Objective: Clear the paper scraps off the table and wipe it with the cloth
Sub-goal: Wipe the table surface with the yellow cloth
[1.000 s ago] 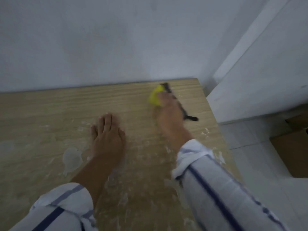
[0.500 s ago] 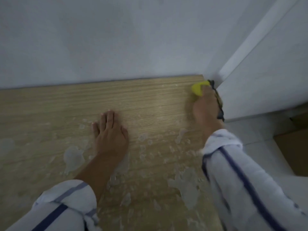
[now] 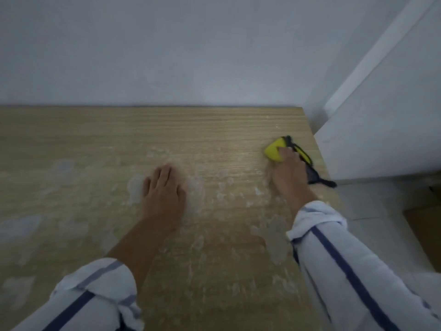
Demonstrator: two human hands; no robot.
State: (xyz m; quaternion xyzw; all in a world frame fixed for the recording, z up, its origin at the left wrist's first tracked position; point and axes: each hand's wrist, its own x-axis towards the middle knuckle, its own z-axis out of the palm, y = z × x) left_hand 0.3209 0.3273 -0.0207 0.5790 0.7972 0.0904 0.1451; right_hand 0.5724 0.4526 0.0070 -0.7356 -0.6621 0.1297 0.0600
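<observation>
Head view, looking down: yellow cloth with a dark grey edge, bunched and soft-looking, pressed onto the table at right centre of the frame, close to the table's right edge and a little short of its far right corner. Dark corner of the cloth trailing out toward the lower right, past the table edge. Right hand on top of the cloth, fingers curled down and clamped on it, palm covering its rear half. Left hand at centre frame, well apart from the cloth, laid flat on the wood with fingers stretched out and close together, holding nothing.

Table top of pale wood-grain laminate, fine lines running left to right, cleaner and smoother along the far strip by the wall. Whitish smears and flecks scattered between the 2 hands and across the lower half of the frame; blurred, so wet film or paper residue cannot be told apart. Larger pale blotch at lower right, beside the right sleeve; another just left of the left hand.

Both sleeves white with dark blue stripes, rolled into thick cuffs at the forearm.

Plain matte grey-white wall filling the upper half of the frame, meeting the table's far edge. White panel or door at upper right, pale tiled floor below it, brown box-like shape at the right edge.
</observation>
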